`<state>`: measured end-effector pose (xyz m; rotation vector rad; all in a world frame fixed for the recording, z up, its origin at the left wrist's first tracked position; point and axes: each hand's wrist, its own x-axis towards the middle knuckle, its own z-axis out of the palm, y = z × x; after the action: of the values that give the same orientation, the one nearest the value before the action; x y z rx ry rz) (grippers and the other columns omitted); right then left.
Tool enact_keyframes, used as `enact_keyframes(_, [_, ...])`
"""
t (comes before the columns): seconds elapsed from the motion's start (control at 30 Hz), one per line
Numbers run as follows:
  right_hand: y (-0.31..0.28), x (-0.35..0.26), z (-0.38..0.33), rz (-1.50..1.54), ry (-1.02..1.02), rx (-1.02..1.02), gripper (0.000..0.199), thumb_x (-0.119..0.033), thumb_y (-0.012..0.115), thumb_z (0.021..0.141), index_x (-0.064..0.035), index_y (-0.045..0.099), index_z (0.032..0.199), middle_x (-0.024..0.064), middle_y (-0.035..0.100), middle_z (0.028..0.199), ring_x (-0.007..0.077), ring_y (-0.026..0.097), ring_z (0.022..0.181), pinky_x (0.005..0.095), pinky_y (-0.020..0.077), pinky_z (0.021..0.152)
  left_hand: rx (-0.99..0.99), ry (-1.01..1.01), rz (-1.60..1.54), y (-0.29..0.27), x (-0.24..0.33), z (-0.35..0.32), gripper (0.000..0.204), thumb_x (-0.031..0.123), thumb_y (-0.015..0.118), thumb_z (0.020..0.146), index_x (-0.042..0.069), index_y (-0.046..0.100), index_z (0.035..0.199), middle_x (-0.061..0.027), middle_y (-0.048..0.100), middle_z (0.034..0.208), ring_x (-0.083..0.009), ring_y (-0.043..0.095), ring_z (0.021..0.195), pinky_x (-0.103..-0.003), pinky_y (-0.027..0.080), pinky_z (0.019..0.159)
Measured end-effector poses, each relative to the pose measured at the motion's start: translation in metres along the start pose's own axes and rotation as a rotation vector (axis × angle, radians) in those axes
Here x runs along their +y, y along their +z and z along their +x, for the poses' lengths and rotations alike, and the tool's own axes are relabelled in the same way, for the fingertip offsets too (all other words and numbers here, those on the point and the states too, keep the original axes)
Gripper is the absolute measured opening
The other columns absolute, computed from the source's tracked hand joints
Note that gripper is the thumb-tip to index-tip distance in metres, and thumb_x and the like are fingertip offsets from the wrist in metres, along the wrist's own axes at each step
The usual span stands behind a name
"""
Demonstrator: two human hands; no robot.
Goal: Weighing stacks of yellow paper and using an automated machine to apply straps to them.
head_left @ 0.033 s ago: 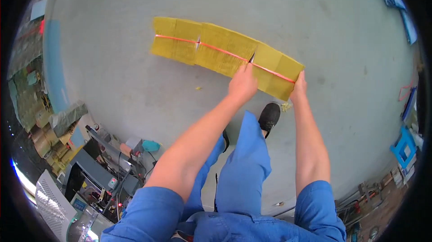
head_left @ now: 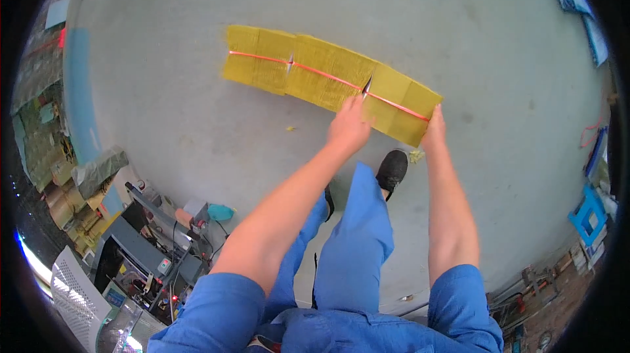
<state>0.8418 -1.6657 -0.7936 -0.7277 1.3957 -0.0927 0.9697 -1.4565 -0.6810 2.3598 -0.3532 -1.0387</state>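
Grey floor (head_left: pixel 157 123), one: spreading beneath everything. Yellow cardboard bundle (head_left: pixel 328 90), one: extending slantwise ahead of the person; whether it is resting on the floor or being held off it cannot be told. Left hand (head_left: pixel 350 128), one: bringing its fingertips to the red strap (head_left: pixel 400 107) beside the dark gap (head_left: pixel 367 84), likely because the strap is spanning free there; how far the fingers are closing cannot be told. Right hand (head_left: pixel 434 131), one: gripping the bundle's right end, presumably steadying it. Strap, one: running lengthwise.
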Motion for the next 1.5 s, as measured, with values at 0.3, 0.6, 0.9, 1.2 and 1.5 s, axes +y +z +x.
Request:
enact_keyframes(0.3, [-0.048,0.053,-0.296,-0.023,0.135,-0.187,0.053,-0.041,0.057,0.096,-0.0036,0.05,0.132,0.0102,0.061,0.121,0.0212,0.06,0.107,0.0345,0.0476,0.089,0.126,-0.47,0.174,-0.127,-0.19,-0.267,0.036,0.027,0.059,0.086,0.002,0.065,0.111,-0.0171,0.069,0.099,-0.0327,0.066,0.091,-0.042,0.051,0.079])
enact_keyframes(0.6, [-0.004,-0.03,-0.587,-0.273,0.012,-0.554,0.026,-0.01,0.052,0.096,0.0008,0.06,0.118,0.0117,0.067,0.108,0.0204,0.063,0.102,0.0345,0.0481,0.094,-0.083,-0.143,-0.572,-0.189,0.032,-0.411,0.025,0.026,0.059,0.094,0.002,0.066,0.097,-0.0078,0.068,0.084,-0.0146,0.062,0.074,-0.031,0.051,0.069])
enact_keyframes(0.9, [0.034,-0.038,-0.701,-0.871,0.057,-1.328,0.029,-0.013,0.058,0.097,0.0016,0.059,0.122,0.0057,0.065,0.113,0.0129,0.059,0.106,0.0285,0.0458,0.096,0.149,-0.19,-0.715,-0.259,0.064,-0.613,0.033,0.035,0.056,0.095,0.008,0.066,0.112,-0.0093,0.069,0.101,-0.0198,0.066,0.094,-0.033,0.051,0.082])
enact_keyframes(1.2, [0.098,0.013,-0.773,-1.409,0.212,-1.802,0.027,-0.008,0.057,0.095,0.0054,0.062,0.118,0.0151,0.068,0.109,0.0235,0.064,0.105,0.0382,0.0487,0.096,0.932,-0.24,-1.011,-0.201,0.057,-0.746,0.036,0.033,0.057,0.095,0.005,0.062,0.117,-0.0107,0.067,0.109,-0.0211,0.064,0.101,-0.033,0.049,0.087])
enact_keyframes(1.5, [0.085,0.19,-0.908,-1.785,0.675,-2.179,0.028,-0.009,0.056,0.096,0.0061,0.061,0.118,0.0145,0.068,0.111,0.0233,0.064,0.105,0.037,0.0494,0.095,1.525,-0.644,-1.236,-0.121,0.014,-0.911,0.034,0.029,0.057,0.096,0.004,0.062,0.118,-0.0089,0.068,0.108,-0.0166,0.064,0.1,-0.031,0.049,0.089])
